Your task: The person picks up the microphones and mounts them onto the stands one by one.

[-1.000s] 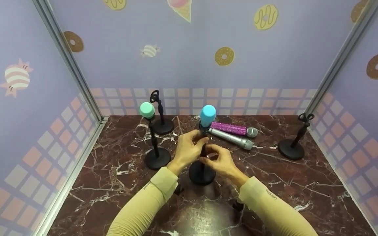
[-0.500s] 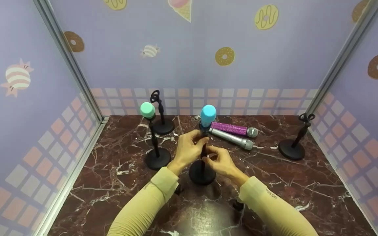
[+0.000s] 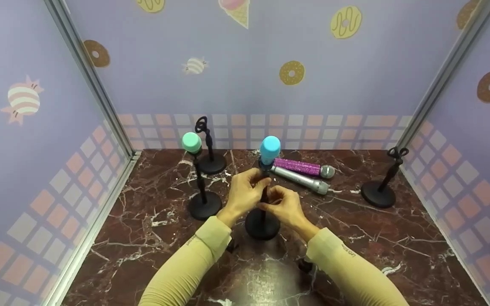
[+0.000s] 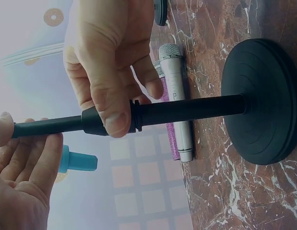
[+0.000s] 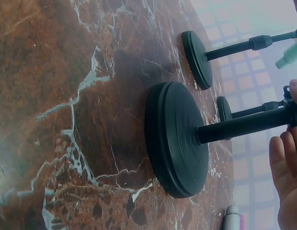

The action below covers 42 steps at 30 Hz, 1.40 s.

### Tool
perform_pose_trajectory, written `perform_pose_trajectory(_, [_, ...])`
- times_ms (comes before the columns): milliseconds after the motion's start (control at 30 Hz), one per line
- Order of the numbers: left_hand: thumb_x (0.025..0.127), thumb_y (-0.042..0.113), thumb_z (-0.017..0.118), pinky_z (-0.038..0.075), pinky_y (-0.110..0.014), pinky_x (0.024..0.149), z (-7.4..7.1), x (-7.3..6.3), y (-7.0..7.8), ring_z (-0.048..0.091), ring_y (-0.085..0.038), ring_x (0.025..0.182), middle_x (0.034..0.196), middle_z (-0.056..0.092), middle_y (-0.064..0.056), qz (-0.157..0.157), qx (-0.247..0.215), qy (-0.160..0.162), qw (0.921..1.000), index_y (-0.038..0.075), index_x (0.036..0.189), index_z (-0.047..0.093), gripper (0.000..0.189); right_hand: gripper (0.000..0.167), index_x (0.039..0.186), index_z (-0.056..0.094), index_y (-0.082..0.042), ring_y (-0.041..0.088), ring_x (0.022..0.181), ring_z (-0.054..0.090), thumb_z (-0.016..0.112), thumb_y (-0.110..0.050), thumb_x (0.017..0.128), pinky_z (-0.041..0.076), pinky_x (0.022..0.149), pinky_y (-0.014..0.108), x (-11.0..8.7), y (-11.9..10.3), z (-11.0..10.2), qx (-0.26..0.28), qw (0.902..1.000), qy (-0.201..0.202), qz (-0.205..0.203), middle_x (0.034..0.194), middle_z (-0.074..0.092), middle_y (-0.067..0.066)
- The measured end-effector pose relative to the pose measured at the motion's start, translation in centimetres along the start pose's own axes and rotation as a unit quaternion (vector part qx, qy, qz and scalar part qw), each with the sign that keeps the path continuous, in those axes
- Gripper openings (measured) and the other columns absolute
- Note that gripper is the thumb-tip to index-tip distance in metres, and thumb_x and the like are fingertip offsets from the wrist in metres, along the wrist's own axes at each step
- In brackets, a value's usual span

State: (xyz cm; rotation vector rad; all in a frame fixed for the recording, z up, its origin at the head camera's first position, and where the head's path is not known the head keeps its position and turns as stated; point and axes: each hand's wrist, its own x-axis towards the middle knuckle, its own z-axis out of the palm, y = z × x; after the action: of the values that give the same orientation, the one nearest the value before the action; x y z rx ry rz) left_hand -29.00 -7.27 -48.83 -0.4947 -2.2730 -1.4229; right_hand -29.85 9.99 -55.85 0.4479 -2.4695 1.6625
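A microphone with a blue head [image 3: 270, 147] sits in the holder atop a black tabletop microphone stand [image 3: 262, 224] in the middle. My left hand [image 3: 245, 191] grips the thin upper pole just below the holder. Lower down, my right hand [image 3: 285, 206] pinches the stand's thicker collar between thumb and fingers. In the left wrist view the collar [image 4: 93, 120] shows under the right thumb, and the blue handle [image 4: 81, 161] sticks out behind the left fingers. The stand's round base [image 5: 174, 139] is on the table in the right wrist view.
Left of the hands stands another stand [image 3: 204, 206] bearing a green-headed microphone [image 3: 191, 143]. Bare stands are at back left [image 3: 212, 164] and at right [image 3: 378, 194]. A glittery purple microphone [image 3: 298, 166] and a silver microphone [image 3: 300, 179] lie behind the right hand on the marbled table [image 3: 143, 255].
My right hand's fingers have shifted around the pole and the wrist has turned slightly. The left hand and the stand have stayed in place.
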Motion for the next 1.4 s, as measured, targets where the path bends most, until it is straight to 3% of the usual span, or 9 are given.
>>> perform_pose_trajectory(233, [0.098,0.013,0.083,0.061,-0.032,0.079,-0.07,0.01,-0.02,0.080,-0.019,0.084,0.090,0.086,-0.007,0.006,0.004,0.001,1.0000,0.007,0.094,0.081,0.008,0.038,0.099,0.076,-0.008,0.017,0.083,0.080,0.105,-0.021,0.078,0.066,0.075,0.024,-0.10,-0.14,-0.11,-0.003,1.0000,-0.009,0.003,0.097,0.084,0.010])
perform_pose_trajectory(367, [0.097,0.012,0.083,0.061,-0.034,0.080,-0.18,0.02,0.00,0.080,-0.020,0.085,0.090,0.086,-0.008,0.006,0.004,0.003,1.0000,0.007,0.093,0.081,0.008,0.040,0.108,0.077,-0.008,0.026,0.094,0.082,0.103,-0.020,0.080,0.071,0.085,0.040,-0.10,-0.02,-0.29,0.010,0.9996,-0.025,-0.005,0.104,0.085,0.012])
perform_pose_trajectory(467, [0.098,0.012,0.083,0.063,-0.036,0.081,-0.20,0.03,-0.03,0.081,-0.021,0.086,0.092,0.086,-0.008,0.008,0.004,0.004,1.0000,0.006,0.094,0.081,0.008,0.039,0.117,0.078,-0.007,0.031,0.105,0.081,0.098,-0.017,0.085,0.069,0.094,0.055,-0.04,0.07,-0.38,0.019,0.9988,-0.040,-0.022,0.111,0.084,0.015])
perform_pose_trajectory(533, [0.098,0.012,0.083,0.064,-0.037,0.082,-0.19,0.02,-0.06,0.082,-0.022,0.088,0.092,0.086,-0.008,0.009,0.000,0.003,1.0000,0.006,0.094,0.081,0.007,0.039,0.125,0.079,-0.006,0.032,0.110,0.080,0.093,-0.013,0.089,0.067,0.098,0.058,-0.03,0.11,-0.40,0.025,0.9975,-0.056,-0.034,0.116,0.084,0.016])
perform_pose_trajectory(667, [0.098,0.012,0.083,0.066,-0.038,0.084,-0.15,-0.02,-0.11,0.084,-0.022,0.090,0.093,0.087,-0.008,0.009,-0.004,0.004,0.9999,0.007,0.094,0.081,0.007,0.040,0.133,0.078,-0.004,0.031,0.112,0.080,0.082,-0.003,0.093,0.068,0.098,0.053,-0.03,0.08,-0.40,0.025,0.9950,-0.084,-0.049,0.119,0.084,0.018])
perform_pose_trajectory(833, [0.098,0.012,0.083,0.065,-0.037,0.083,-0.11,-0.04,-0.07,0.083,-0.022,0.089,0.092,0.086,-0.007,0.010,-0.005,0.006,0.9999,0.007,0.094,0.081,0.007,0.038,0.131,0.079,-0.001,0.026,0.108,0.079,0.075,0.004,0.093,0.069,0.094,0.049,-0.10,-0.05,-0.45,0.021,0.9945,-0.085,-0.058,0.115,0.085,0.019])
perform_pose_trajectory(1133, [0.099,0.016,0.083,0.062,-0.033,0.079,-0.08,-0.07,0.01,0.082,-0.019,0.086,0.090,0.086,-0.005,0.007,0.003,0.007,0.9999,0.009,0.092,0.081,0.010,0.029,0.118,0.084,-0.006,0.031,0.103,0.082,0.093,-0.012,0.091,0.070,0.092,0.050,-0.08,-0.24,-0.27,0.014,0.9976,-0.037,-0.057,0.110,0.086,0.015])
perform_pose_trajectory(1233, [0.099,0.015,0.083,0.063,-0.034,0.079,-0.05,-0.04,0.01,0.082,-0.019,0.087,0.092,0.087,-0.005,0.005,0.003,0.004,1.0000,0.009,0.093,0.081,0.009,0.028,0.113,0.084,-0.007,0.027,0.099,0.083,0.096,-0.014,0.088,0.071,0.090,0.050,-0.06,-0.31,-0.21,0.010,0.9986,-0.022,-0.046,0.106,0.087,0.013])
perform_pose_trajectory(1400, [0.098,0.014,0.083,0.064,-0.034,0.081,0.00,0.01,-0.03,0.082,-0.020,0.088,0.092,0.087,-0.007,0.000,-0.003,-0.001,1.0000,0.007,0.095,0.081,0.007,0.026,0.102,0.083,-0.009,0.018,0.088,0.080,0.099,-0.016,0.084,0.069,0.082,0.032,-0.01,-0.43,-0.05,-0.014,0.9997,0.003,-0.021,0.098,0.086,0.010])
